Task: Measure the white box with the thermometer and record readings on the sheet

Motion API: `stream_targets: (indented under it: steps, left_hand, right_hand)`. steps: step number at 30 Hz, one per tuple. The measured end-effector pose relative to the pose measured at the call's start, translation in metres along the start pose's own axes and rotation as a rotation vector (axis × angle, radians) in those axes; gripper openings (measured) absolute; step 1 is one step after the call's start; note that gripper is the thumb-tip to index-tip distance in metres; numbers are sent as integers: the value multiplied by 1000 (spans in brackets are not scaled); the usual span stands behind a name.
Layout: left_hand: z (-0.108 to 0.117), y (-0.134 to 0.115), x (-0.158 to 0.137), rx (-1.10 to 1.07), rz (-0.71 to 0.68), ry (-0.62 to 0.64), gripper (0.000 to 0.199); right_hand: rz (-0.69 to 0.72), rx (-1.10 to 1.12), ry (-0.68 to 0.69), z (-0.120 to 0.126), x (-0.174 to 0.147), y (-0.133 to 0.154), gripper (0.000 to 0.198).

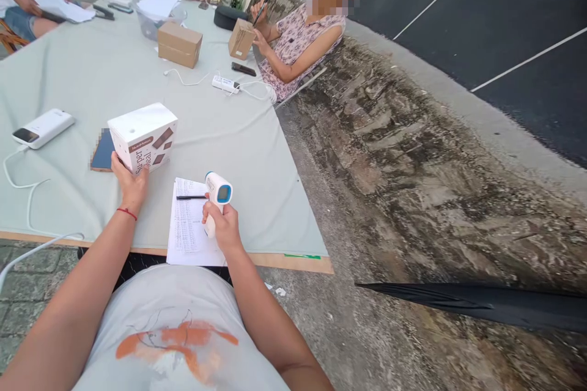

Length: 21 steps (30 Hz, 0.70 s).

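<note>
A white carton with brown print point(144, 126) is tilted in my left hand point(131, 180), whose fingers grip its near lower edge. Partly behind the carton lies a dark blue flat item with a brown edge point(101, 153). My right hand point(223, 223) is wrapped round the handle of a white infrared thermometer point(218, 190), its small blue-framed screen facing me. Under the thermometer, printed sheets point(188, 226) lie at the table's near edge with a black pen point(190, 197) across them.
A white power bank point(43, 128) with a cable sits on the cloth-covered table point(247, 153) at left. Farther back are brown boxes point(180, 44), a plastic tub point(151, 24) and a power strip point(225, 84). A co-worker at right holds a small box point(241, 38) and a pen; others sit beyond.
</note>
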<state>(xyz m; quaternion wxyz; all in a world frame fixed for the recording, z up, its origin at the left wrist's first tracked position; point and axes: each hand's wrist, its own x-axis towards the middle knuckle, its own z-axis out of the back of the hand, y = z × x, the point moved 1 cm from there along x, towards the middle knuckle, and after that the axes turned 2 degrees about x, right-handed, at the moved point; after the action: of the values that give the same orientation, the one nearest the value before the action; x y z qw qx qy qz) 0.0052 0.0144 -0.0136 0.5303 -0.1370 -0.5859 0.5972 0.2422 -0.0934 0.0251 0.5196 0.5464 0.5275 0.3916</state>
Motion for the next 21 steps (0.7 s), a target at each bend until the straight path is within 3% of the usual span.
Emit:
stream_targets:
  steps: [7,16,18,21]
  left_hand:
    - [1,3,2,-8,11,10,89]
    - [-1,-1,0,19,47,40,91]
    - [-1,-1,0,15,30,41,91]
    - [-1,-2,-1,6,19,30,92]
  right_hand:
    - [74,-57,-15,7,-7,12,41]
    - [184,-305,57,-2,-22,29,29]
    - [200,-381,10,5,-13,26,29]
    - [175,-582,-166,30,9,16,45]
